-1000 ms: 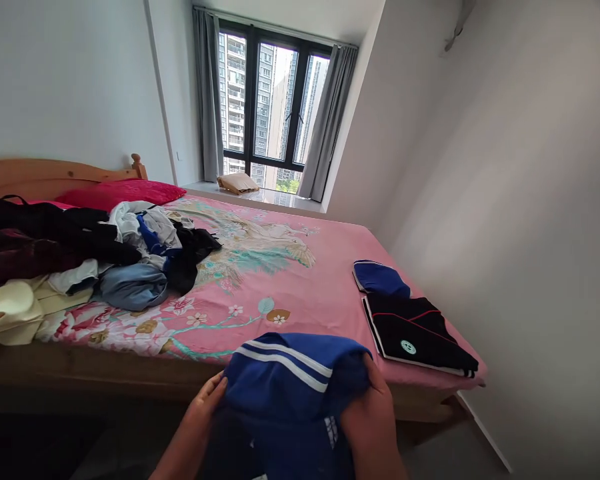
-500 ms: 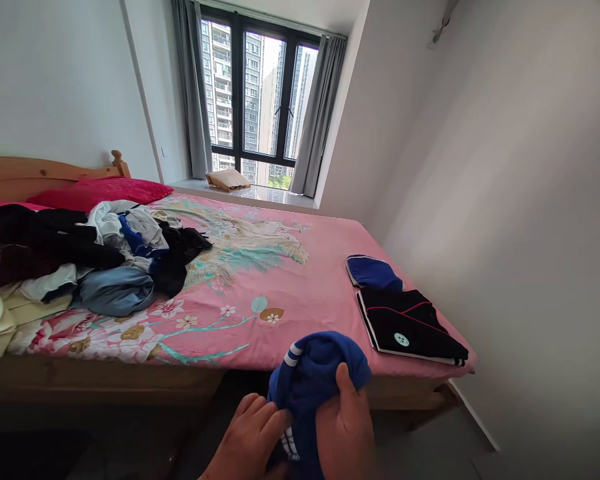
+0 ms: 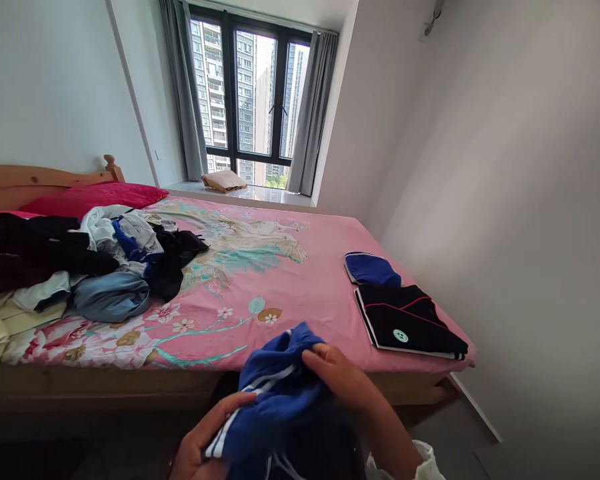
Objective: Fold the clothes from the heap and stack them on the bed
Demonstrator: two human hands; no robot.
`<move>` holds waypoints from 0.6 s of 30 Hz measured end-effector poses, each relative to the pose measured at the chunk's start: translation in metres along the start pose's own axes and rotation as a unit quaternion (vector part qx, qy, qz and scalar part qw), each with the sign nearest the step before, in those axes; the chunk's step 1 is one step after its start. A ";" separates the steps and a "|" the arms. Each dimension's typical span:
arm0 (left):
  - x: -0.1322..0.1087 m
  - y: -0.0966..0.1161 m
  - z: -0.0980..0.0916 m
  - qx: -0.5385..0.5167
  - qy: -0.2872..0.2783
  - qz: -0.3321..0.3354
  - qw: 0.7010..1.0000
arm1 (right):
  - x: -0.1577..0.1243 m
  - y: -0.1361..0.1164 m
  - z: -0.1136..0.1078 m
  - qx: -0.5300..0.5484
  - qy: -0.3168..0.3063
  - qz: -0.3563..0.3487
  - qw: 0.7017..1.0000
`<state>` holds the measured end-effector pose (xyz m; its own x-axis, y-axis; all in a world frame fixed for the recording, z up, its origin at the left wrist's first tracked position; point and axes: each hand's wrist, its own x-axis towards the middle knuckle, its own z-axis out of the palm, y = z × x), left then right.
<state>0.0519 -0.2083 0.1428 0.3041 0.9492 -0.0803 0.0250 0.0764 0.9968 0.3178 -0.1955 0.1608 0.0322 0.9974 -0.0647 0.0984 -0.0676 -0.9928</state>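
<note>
Pink floral bedding (image 3: 325, 267) covers the bed (image 3: 105, 383), heaped clothes (image 3: 115, 247) at its left. A blue garment (image 3: 293, 387) with white stripes hangs before the near edge; a folded black garment (image 3: 405, 317) lies to the right. Left hand (image 3: 200, 440), half curled, and right hand (image 3: 337, 370), pinched, grip the blue garment.

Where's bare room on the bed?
Bare: the pink bedspread mid-bed, between the clothes heap at left and the folded blue garment and folded black garment at right. Crowded: left side, right edge. The blue striped garment, in the left hand and right hand, hides some front edge.
</note>
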 end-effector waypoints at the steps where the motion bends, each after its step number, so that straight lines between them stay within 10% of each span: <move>1: 0.002 0.002 0.005 -0.069 0.005 -0.073 0.995 | -0.008 0.007 0.008 -0.043 -0.047 0.002 0.998; 8: 0.011 0.013 0.004 -0.250 0.150 -0.191 0.937 | -0.065 0.056 0.047 0.001 -0.019 0.064 0.998; 18: 0.006 0.045 0.026 -0.296 0.040 -0.182 0.937 | -0.067 0.072 0.092 -0.143 0.040 -0.022 0.989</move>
<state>0.0799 -0.2068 0.1874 0.3050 0.8453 -0.4388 -0.4272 0.5332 0.7302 0.2313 -0.2646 0.0840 0.0987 0.9951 -0.0016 0.3790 -0.0391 -0.9246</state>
